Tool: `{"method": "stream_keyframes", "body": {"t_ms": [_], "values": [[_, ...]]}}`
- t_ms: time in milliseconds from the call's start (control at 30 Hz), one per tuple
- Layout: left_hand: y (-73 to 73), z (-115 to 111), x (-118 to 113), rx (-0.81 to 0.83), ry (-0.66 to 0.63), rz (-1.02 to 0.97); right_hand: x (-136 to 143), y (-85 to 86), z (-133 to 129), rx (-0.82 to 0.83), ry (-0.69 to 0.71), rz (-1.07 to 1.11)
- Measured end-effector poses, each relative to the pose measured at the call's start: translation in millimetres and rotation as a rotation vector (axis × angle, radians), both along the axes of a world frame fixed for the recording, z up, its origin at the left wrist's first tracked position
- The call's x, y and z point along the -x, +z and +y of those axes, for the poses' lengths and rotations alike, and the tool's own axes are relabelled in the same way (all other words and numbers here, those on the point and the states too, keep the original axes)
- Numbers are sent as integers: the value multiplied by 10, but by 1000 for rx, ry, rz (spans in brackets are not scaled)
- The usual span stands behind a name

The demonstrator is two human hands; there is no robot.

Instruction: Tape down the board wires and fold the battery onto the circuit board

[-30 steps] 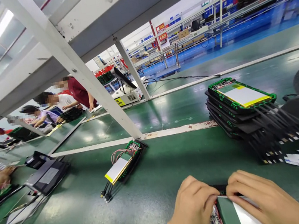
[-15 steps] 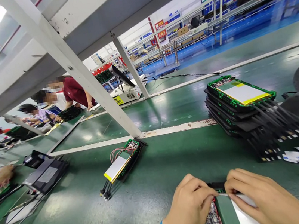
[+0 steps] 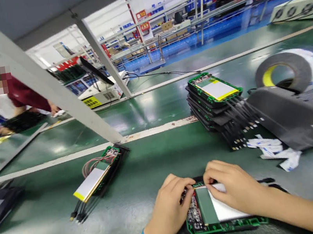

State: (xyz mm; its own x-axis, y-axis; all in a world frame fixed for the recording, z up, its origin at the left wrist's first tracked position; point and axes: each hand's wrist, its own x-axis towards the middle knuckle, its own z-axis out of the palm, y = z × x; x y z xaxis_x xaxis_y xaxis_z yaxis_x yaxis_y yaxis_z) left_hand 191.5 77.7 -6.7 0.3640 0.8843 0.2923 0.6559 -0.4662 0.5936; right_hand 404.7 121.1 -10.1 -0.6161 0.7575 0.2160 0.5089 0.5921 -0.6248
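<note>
In front of me lies a power bank half-shell (image 3: 224,228) with a green inner frame, black cables trailing from its right side. Inside it are a circuit board (image 3: 194,214), a dark green pad (image 3: 206,206) and a white battery pack (image 3: 227,208). My left hand (image 3: 172,201), with a blue wristband, pinches at the shell's far edge above the board. My right hand (image 3: 230,188) is closed at that same edge, beside the battery pack and partly covering it. Whatever lies between the fingertips of each hand is hidden.
Another opened unit (image 3: 103,173) with loose reddish wires lies to the left. Several similar units are stacked (image 3: 214,92) at the right. Beyond them stand a tape dispenser (image 3: 295,111) and a tape roll (image 3: 288,68); backing strips (image 3: 274,149) lie nearby. A slanted post (image 3: 49,78) rises at the left.
The view has turned right and shows more of the power bank half-shell and the tape dispenser. Both hands stay pinched at the far edge of the shell.
</note>
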Motion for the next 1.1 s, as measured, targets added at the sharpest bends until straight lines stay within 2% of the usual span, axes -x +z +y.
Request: {"method": "stream_keyframes", "body": {"t_ms": [167, 433, 667, 867, 967, 1100], "values": [[24, 54, 16, 3, -16, 5, 0, 26, 24, 18, -20, 0], [-13, 45, 26, -85, -70, 41, -9, 24, 36, -86, 2, -52], [-3, 54, 44, -84, -106, 88, -61, 68, 81, -175, 143, -185], [114, 32, 41, -2, -114, 173, -135, 161, 162, -285, 323, -310], [131, 29, 95, 12, -146, 227, -125, 131, 185, -332, 313, -295], [126, 87, 133, -70, -268, 217, -59, 65, 181, -348, 291, -311]]}}
